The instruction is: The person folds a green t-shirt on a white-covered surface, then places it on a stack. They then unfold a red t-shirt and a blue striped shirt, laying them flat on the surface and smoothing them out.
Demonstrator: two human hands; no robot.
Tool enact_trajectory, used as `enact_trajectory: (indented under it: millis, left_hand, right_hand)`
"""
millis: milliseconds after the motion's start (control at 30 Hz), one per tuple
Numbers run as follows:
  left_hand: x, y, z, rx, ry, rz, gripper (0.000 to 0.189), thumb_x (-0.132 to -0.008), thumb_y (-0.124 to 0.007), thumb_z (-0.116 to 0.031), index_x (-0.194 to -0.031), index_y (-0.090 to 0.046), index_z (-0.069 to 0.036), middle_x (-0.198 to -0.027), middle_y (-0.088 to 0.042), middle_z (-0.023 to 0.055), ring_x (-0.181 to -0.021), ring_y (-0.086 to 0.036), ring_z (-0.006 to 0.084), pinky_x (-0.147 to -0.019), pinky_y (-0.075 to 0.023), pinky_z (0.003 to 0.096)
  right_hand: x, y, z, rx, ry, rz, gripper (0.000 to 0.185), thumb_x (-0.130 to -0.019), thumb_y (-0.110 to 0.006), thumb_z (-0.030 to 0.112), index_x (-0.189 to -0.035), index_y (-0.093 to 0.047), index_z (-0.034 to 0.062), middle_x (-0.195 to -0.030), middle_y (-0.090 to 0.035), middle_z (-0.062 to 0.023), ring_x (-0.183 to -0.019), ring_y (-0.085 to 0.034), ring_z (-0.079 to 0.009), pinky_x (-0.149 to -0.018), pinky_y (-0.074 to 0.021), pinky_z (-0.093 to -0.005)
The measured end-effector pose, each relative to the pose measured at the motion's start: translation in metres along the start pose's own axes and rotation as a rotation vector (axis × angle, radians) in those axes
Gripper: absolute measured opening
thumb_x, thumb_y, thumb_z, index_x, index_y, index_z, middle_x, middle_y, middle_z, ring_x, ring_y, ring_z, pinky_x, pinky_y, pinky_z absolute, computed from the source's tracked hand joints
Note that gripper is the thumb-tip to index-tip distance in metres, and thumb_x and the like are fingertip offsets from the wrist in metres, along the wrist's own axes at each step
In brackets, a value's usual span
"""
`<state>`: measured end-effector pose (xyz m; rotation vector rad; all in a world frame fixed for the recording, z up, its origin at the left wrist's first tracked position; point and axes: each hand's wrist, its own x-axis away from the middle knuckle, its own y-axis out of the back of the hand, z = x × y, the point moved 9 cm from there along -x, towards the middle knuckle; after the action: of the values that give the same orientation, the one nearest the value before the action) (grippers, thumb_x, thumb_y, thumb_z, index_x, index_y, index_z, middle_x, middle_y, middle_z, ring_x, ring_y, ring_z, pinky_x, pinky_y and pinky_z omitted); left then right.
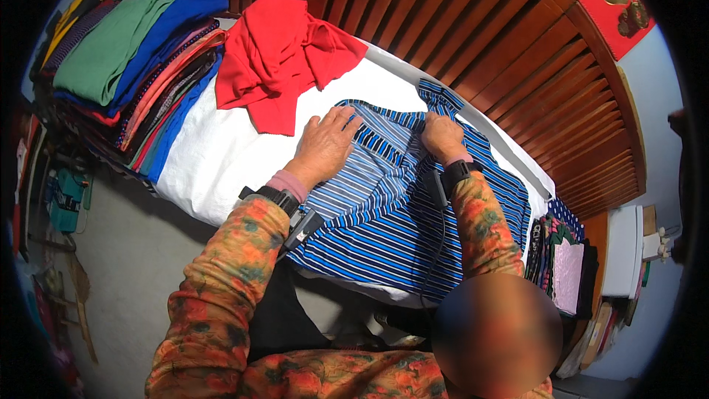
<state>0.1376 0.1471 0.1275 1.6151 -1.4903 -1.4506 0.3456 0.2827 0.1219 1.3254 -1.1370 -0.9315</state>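
A striped blue, black and white garment (pixel 382 238) is spread over the white bed cover (pixel 205 166), its paler inner side partly showing. My left hand (pixel 328 141) rests on its upper left part, beside a darker striped band, with the thumb apart from the fingers. Farther right, my right hand (pixel 443 134) has its fingers curled on the cloth, just below a narrow striped piece that looks like a collar or cuff (pixel 440 94). The fingertips of the right hand are partly hidden. Both wrists wear black straps with small devices.
A crumpled red garment (pixel 277 61) lies toward the headboard side. A tall stack of folded clothes (pixel 127 66) stands at the left. More folded clothes (pixel 565 266) sit at the right. Wooden slats (pixel 498 39) border the bed's far side. A cable (pixel 437 249) hangs from the right wrist device.
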Motion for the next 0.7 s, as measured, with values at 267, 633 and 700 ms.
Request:
enact_trajectory:
  millis: [267, 633, 700]
  left_hand:
    - [-0.001, 0.000, 0.009, -0.121, 0.121, 0.125, 0.037, -0.085, -0.072, -0.024, -0.115, -0.062, -0.006, -0.112, -0.058, 0.0106, -0.107, -0.053, 0.0277, -0.086, -0.0398, 0.0459]
    - [-0.005, 0.003, 0.027, -0.138, 0.268, -0.015, 0.033, -0.081, -0.070, -0.013, -0.112, -0.060, -0.003, -0.106, -0.055, 0.0130, -0.103, -0.052, 0.0309, -0.085, -0.0413, 0.0455]
    - [-0.007, 0.005, 0.028, -0.124, 0.309, -0.012, 0.034, -0.078, -0.068, -0.005, -0.110, -0.058, -0.001, -0.109, -0.055, 0.0151, -0.106, -0.051, 0.0315, -0.085, -0.0409, 0.0465]
  right_hand:
    - [-0.038, 0.037, 0.007, -0.344, 0.116, -0.338, 0.030, -0.087, -0.057, 0.007, -0.117, -0.060, 0.0063, -0.101, -0.068, -0.0258, -0.097, -0.064, -0.0460, -0.085, -0.0510, -0.0526]
    - [0.075, 0.036, 0.084, -0.380, 0.600, -0.278, 0.021, -0.082, -0.064, 0.002, -0.102, -0.066, 0.0068, -0.100, -0.063, -0.0106, -0.097, -0.061, -0.0299, -0.081, -0.0535, -0.0413]
    - [0.091, 0.024, 0.102, -0.267, 0.670, -0.229, 0.023, -0.081, -0.068, 0.007, -0.104, -0.066, 0.0066, -0.101, -0.063, -0.0099, -0.097, -0.060, -0.0295, -0.080, -0.0530, -0.0408]
